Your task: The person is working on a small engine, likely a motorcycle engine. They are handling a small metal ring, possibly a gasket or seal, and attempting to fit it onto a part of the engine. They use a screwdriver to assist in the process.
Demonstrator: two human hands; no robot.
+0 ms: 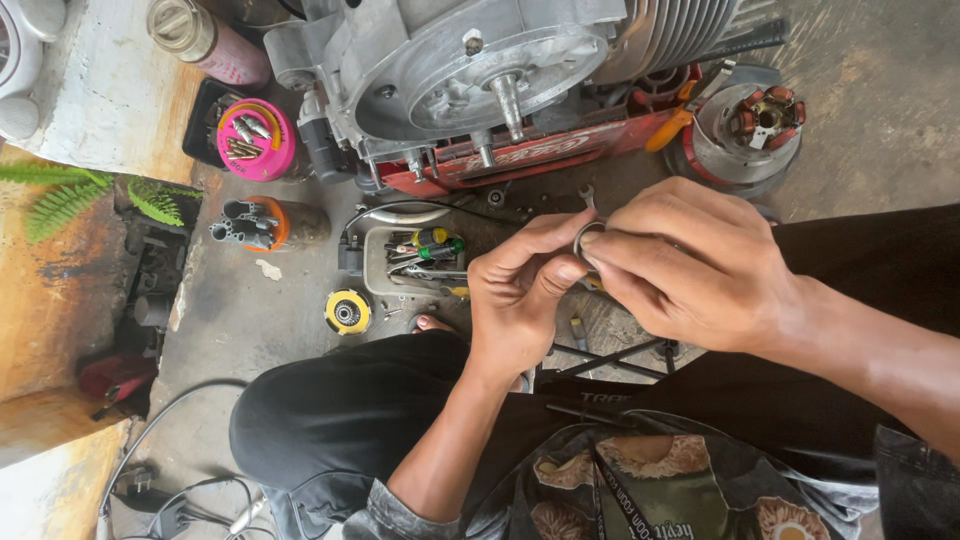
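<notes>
My left hand (520, 290) and my right hand (690, 265) meet in the middle of the view, both pinching a small grey metal ring (586, 232) between fingertips. The ring is held upright above my knees, in front of a bare silver engine case (460, 70) with a protruding shaft (507, 103). The engine rests on a red stand (520, 160) on the concrete floor. Most of the ring is hidden by my fingers.
A tray of screwdrivers (415, 260) lies below the engine. A pink tub of bolts (256, 140), an orange-banded socket holder (255, 222), a yellow disc (347, 312), a spray can (205, 40) and a stator with copper coils (760, 125) stand around. Cables (170, 490) trail at lower left.
</notes>
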